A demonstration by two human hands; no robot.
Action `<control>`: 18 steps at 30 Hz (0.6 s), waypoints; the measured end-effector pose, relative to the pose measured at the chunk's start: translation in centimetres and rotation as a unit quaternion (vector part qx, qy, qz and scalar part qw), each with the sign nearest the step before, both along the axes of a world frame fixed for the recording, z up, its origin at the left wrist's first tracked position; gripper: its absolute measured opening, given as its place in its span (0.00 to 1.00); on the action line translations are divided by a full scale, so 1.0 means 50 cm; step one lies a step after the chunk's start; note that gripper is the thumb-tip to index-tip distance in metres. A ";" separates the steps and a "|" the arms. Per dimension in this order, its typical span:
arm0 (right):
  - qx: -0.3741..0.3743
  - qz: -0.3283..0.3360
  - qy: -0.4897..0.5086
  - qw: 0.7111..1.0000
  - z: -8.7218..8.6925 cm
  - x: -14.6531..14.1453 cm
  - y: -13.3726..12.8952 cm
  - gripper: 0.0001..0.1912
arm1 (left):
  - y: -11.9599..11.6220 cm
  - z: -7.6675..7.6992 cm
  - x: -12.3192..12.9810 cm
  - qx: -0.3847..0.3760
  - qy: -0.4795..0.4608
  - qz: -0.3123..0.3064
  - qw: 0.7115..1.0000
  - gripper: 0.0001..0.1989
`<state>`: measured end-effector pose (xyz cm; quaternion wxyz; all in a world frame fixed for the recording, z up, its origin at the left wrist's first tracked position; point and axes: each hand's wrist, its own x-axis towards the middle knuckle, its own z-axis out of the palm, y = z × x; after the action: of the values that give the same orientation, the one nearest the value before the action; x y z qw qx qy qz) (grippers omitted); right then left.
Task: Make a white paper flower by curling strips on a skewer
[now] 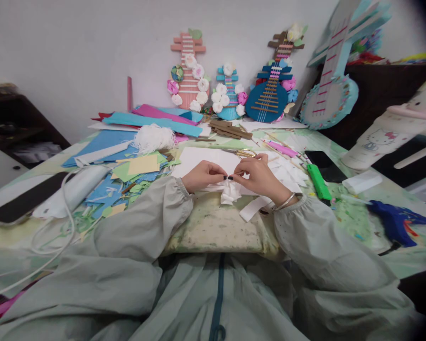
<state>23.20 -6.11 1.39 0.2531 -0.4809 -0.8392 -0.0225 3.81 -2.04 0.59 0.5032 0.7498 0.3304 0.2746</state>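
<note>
A small white paper flower (230, 193) with folded petals hangs below my fingertips, just over the table's front edge. My left hand (205, 175) pinches its top from the left, thumb and fingers pressed together. From the right my right hand (257, 176) pinches the same spot, the two dark-nailed thumbs almost touching. The exact grip point is partly hidden by the fingers. White paper sheets (195, 158) lie beneath and behind both hands. Gold-handled scissors (246, 153) rest just beyond my right hand, and a loose white strip (252, 208) lies below it.
Paper scraps (131, 187), a white power strip (71, 192) and a dark phone (28, 196) lie left. At right are a green marker (318, 181), another phone (325, 166), a blue glue gun (394, 220) and a tumbler (379, 135). Decorated lute models (189, 71) lean against the wall.
</note>
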 end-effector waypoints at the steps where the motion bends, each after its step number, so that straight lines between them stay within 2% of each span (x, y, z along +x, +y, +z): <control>1: -0.003 0.002 0.004 1.000 0.000 0.000 0.000 0.11 | -0.001 0.002 -0.001 0.001 0.006 0.006 1.000 0.11; 6: -0.027 0.002 0.026 0.999 0.003 -0.002 0.000 0.13 | 0.004 0.001 -0.007 -0.012 0.008 -0.003 1.000 0.11; 13: -0.035 0.007 0.041 0.998 0.004 -0.008 -0.001 0.14 | 0.016 -0.008 -0.013 -0.069 0.027 -0.017 0.997 0.14; 18: -0.015 0.011 0.019 1.000 0.001 -0.007 -0.001 0.14 | 0.015 -0.005 -0.010 -0.073 0.043 -0.016 0.996 0.15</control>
<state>22.85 -6.15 1.42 0.2622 -0.4761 -0.8394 0.0021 3.29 -1.27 0.36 0.5465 0.7274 0.3587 0.2089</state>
